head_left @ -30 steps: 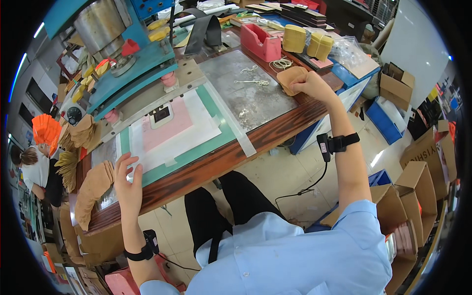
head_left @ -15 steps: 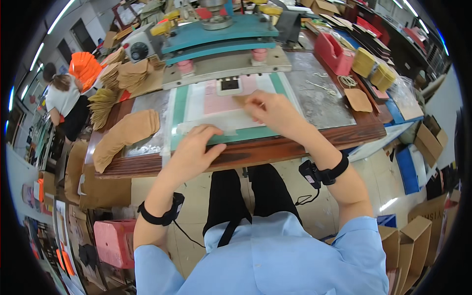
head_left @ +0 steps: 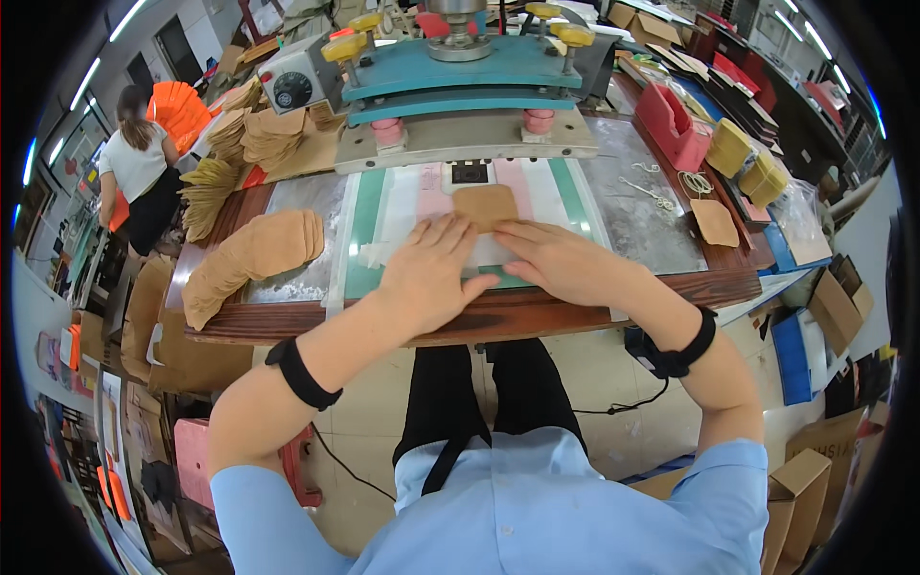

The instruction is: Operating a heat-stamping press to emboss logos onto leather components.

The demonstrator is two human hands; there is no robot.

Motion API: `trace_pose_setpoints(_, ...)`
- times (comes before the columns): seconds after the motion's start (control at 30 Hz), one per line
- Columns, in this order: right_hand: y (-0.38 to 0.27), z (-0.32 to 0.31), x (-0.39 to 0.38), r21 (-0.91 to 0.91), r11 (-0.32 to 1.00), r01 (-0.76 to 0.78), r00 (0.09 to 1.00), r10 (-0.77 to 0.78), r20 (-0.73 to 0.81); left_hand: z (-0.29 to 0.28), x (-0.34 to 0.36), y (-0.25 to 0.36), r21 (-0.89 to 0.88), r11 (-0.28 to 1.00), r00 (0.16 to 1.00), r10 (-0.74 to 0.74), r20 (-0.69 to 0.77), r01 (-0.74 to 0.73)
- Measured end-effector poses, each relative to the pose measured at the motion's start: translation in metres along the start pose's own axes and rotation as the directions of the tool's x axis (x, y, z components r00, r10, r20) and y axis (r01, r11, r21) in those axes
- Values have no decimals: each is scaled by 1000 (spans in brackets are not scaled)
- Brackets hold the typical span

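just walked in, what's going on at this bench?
A person is working bare-handed at a press. A brown rounded piece lies over the white sheet in front of it. The left grip and right grip are both spread flat, fingertips at the piece's near edge. A fanned stack of similar pieces sits to the left, and a single brown piece lies to the right.

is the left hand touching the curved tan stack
No, the left hand lies near the rounded-square tan piece, apart from the curved tan stack.
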State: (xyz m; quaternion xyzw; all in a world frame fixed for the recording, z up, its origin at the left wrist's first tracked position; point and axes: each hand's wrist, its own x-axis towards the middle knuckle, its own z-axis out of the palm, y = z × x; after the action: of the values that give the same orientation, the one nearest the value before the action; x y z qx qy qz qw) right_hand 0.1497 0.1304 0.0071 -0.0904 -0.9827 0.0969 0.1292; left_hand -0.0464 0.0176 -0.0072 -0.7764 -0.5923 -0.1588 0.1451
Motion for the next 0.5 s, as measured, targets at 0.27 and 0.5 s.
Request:
trace_pose_setpoints(0.27,37,17,56,-57,995,-87,988,93,121,9,32,-44,71,977,922,-213,323,201)
trace_pose_setpoints(0.5,41,9,57,-21,977,-210,967,211,145,8,42,-50,15,971,900,-229,370,240)
